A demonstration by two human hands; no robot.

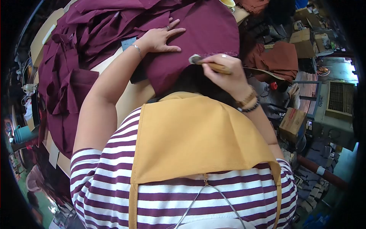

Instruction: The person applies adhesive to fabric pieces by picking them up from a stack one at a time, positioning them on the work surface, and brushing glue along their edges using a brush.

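Spread over the table is a maroon cloth (213, 26), smooth under my hands and bunched in folds toward the left. My left hand (160, 38) lies flat on it, fingers spread, holding nothing. In my right hand (228, 74) is a brush (219, 68) with a wooden handle, gripped in closed fingers. Its pale tip touches or hovers just over the cloth near the lower edge; I cannot tell which. A whitish, fuzzy streak (221, 53) runs along the cloth just above the brush.
The pale table edge (133, 95) shows beside my left forearm. Rust-coloured cloth (276, 61) is heaped at the right. Cardboard boxes (292, 124) and a machine with a grille (340, 98) stand farther right. A yellow cup-like object (228, 4) is at the top.
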